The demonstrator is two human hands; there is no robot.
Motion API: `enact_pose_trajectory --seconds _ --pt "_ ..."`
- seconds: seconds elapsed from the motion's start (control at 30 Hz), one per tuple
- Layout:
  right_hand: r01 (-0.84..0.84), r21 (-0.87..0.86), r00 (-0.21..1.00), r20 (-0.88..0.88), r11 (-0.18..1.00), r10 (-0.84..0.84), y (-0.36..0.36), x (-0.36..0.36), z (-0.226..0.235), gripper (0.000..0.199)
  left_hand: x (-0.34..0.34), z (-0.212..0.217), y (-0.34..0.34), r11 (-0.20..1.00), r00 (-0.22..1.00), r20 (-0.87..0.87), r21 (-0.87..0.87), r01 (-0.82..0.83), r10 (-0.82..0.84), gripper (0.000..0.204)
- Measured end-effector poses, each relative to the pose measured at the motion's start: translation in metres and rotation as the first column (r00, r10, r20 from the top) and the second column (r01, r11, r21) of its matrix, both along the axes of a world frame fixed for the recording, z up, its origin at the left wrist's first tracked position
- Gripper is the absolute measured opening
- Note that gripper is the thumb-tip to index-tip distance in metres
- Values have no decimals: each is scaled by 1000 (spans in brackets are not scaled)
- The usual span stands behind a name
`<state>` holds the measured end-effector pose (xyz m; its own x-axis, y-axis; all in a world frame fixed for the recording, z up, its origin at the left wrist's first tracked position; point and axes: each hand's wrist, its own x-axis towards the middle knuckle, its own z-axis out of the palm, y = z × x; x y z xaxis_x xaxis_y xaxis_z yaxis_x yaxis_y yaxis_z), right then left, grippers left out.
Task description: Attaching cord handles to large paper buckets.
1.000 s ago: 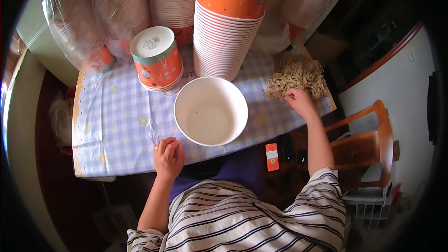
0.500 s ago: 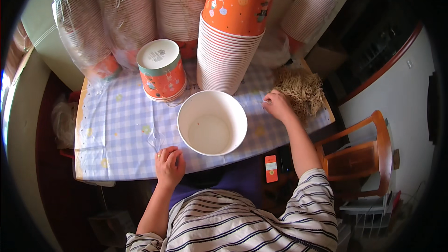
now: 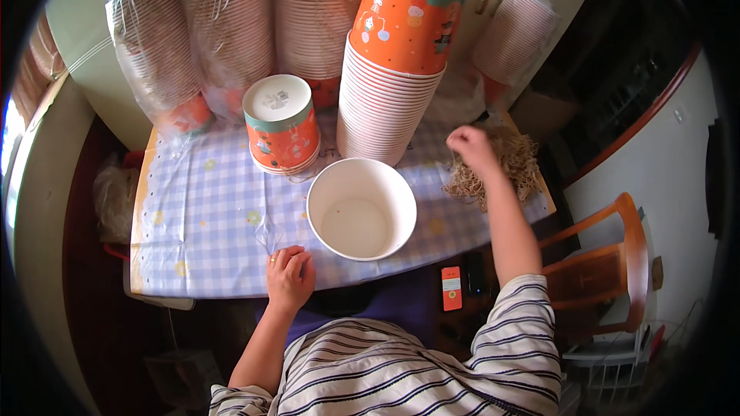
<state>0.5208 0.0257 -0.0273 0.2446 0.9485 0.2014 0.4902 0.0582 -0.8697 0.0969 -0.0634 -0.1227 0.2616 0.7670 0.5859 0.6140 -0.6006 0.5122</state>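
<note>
A white-lined paper tub stands upright, mouth up, near the table's front edge. Left of it, my left hand rests at the edge with its fingers curled; whatever they may hold is hidden. A clear, crumpled wisp of plastic lies just beyond those fingers. My right hand is raised over a tangled pile of tan strings, fingers drawn together; I cannot make out anything in them. Behind the tub rises a tall stack of nested tubs, the top one orange with a green band.
An orange tub is upside down on the checked tablecloth. Bagged tub stacks line the back, with another bagged stack at the far right. A wooden chair stands to the right. A phone lies below the table edge.
My right hand has moved up and away from the tablecloth, over the string pile. My left hand stays by the plastic wisp. The whole view has shifted slightly.
</note>
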Motion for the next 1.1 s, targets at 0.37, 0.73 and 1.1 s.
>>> enact_pose_trajectory --seconds 0.37,0.73,1.1 --pt "95 324 898 -436 941 60 -19 33 235 7 -1 2 -1 1000 1000 11 10 19 -19 13" --pt "5 667 982 -145 745 123 -54 25 360 18 4 6 0 999 999 13 2 36 -36 11" --pt "-465 -56 886 -31 884 463 -138 -138 130 6 -4 29 -13 985 975 185 -94 142 -122 12"
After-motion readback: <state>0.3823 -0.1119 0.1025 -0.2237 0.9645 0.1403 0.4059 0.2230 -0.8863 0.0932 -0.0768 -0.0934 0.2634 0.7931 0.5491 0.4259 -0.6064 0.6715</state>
